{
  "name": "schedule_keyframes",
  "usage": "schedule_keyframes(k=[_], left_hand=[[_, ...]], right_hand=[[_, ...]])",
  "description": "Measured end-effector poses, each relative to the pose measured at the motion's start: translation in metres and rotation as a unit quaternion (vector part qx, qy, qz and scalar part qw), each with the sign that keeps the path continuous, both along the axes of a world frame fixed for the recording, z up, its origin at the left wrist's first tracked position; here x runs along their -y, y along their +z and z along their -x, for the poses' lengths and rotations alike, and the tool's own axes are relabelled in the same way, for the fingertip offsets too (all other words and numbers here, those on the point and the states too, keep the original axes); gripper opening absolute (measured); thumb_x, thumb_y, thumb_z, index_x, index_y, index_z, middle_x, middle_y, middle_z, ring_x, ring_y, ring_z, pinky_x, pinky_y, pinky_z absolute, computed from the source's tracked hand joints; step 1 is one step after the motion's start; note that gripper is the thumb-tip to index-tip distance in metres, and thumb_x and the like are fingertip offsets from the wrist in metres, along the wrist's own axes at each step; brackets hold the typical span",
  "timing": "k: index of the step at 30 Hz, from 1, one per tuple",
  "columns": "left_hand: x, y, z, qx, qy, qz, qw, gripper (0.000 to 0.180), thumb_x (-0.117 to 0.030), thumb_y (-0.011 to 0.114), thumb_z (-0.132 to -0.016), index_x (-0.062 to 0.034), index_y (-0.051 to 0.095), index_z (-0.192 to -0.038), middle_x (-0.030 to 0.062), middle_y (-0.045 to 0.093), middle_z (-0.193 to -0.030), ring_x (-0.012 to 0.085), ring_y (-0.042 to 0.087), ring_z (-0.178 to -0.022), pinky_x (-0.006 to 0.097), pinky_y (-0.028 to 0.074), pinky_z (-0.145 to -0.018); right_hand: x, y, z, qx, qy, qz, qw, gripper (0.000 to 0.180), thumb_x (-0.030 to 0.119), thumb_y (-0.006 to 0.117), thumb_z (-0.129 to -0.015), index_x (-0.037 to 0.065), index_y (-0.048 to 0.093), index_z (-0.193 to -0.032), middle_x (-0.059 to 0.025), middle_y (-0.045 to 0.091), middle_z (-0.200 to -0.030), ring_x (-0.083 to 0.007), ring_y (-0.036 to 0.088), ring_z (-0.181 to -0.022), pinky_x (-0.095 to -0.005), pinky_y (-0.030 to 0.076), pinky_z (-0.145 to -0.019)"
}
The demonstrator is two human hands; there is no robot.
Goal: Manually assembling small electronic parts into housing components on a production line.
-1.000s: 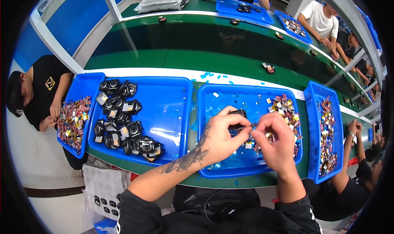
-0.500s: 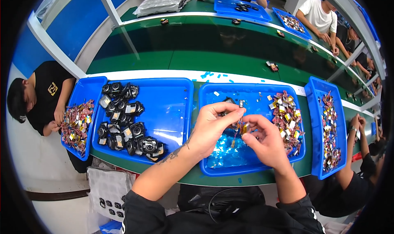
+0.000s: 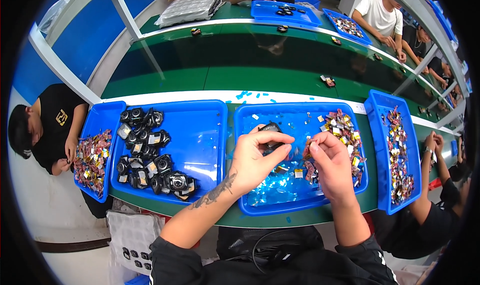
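Note:
My left hand [image 3: 257,157] is closed around a small black camera housing [image 3: 270,127], which its fingers partly cover. Between the thumb and fingers of my right hand [image 3: 331,160] is a small reddish circuit board [image 3: 307,149]; a silvery-white battery piece [image 3: 298,173] shows just below, though I cannot tell if they are joined. Both hands are over a blue tray [image 3: 280,211]. Along that tray's right side lies a heap of circuit boards with silver and yellow batteries [image 3: 342,130]. Bits of shiny blue film [image 3: 272,187] are strewn over its bottom.
To the left, another blue tray [image 3: 205,135] holds several black camera housings [image 3: 145,145]. Blue bins of boards stand at far left [image 3: 105,107] and right [image 3: 372,105]. Beyond runs a green conveyor [image 3: 200,75] with scattered units. Co-workers sit at left, right and across.
My hands have moved apart, the right one drawing the circuit board away to the right. The black housing in my left hand shows more plainly. The whole view has shifted slightly.

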State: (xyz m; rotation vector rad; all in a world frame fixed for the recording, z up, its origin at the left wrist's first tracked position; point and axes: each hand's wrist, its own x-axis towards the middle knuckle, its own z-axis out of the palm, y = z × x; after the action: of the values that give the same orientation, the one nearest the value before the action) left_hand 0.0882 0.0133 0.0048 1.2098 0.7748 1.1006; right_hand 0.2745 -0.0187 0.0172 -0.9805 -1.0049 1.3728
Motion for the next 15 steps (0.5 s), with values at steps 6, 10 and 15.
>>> schedule_keyframes(k=[6,10,15], left_hand=[[0.004,0.006,-0.006,-0.184,0.072,-0.115,0.974,0.017,-0.007,0.073,-0.080,-0.0064,0.076,-0.097,0.0087,0.069,-0.089,0.0203,0.060,-0.095,0.034,0.047,-0.088],[0.004,0.011,-0.003,-0.161,0.047,-0.137,0.976,0.018,-0.006,0.073,-0.080,-0.0061,0.075,-0.097,0.0088,0.069,-0.090,0.0203,0.060,-0.095,0.035,0.047,-0.088],[-0.005,0.002,0.004,-0.163,0.103,-0.154,0.969,0.018,-0.002,0.067,-0.085,-0.0020,0.073,-0.103,0.0076,0.063,-0.099,0.0138,0.059,-0.092,0.028,0.048,-0.083]], right_hand=[[0.006,0.003,-0.002,0.053,-0.021,-0.052,0.997,0.007,0.004,0.062,-0.092,0.002,0.056,-0.095,-0.0010,0.062,-0.088,-0.0062,0.058,-0.083,-0.0207,0.046,-0.074],[0.009,0.007,0.000,0.045,-0.014,-0.037,0.998,0.007,0.003,0.062,-0.092,0.002,0.056,-0.096,-0.0011,0.062,-0.089,-0.0059,0.058,-0.082,-0.0204,0.046,-0.074],[-0.007,0.013,-0.023,0.322,-0.089,-0.064,0.940,0.008,0.002,0.066,-0.087,0.000,0.062,-0.094,-0.0016,0.064,-0.083,-0.0070,0.058,-0.073,-0.0229,0.048,-0.067]])
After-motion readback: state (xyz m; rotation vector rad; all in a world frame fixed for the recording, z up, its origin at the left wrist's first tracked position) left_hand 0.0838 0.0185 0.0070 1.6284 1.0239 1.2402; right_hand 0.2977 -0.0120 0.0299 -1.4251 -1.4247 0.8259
